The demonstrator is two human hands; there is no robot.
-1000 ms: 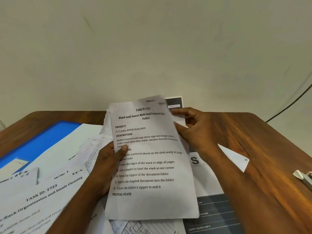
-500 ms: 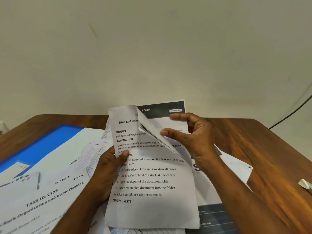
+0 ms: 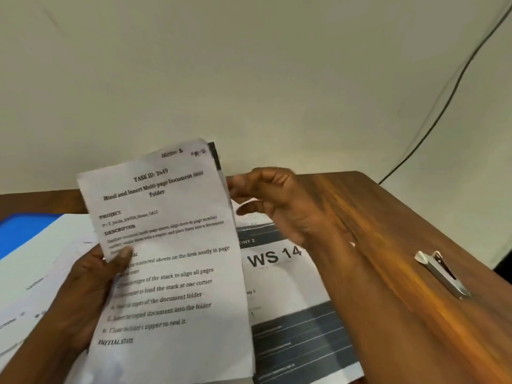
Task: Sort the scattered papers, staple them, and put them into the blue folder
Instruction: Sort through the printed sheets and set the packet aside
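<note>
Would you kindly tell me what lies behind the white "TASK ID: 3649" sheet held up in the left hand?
Behind the white "TASK ID: 3649" sheet, a dark-edged page peeks out at its top right corner. The rest is covered.

Left hand [image 3: 83, 295] grips printed sheets [image 3: 171, 273]; right hand [image 3: 279, 206] beside their edge

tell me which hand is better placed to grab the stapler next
Right, most likely. The stapler lies on the wooden table to the right of the right hand, which appears to hold nothing. The left hand grips the sheets with its thumb across the front page.
</note>
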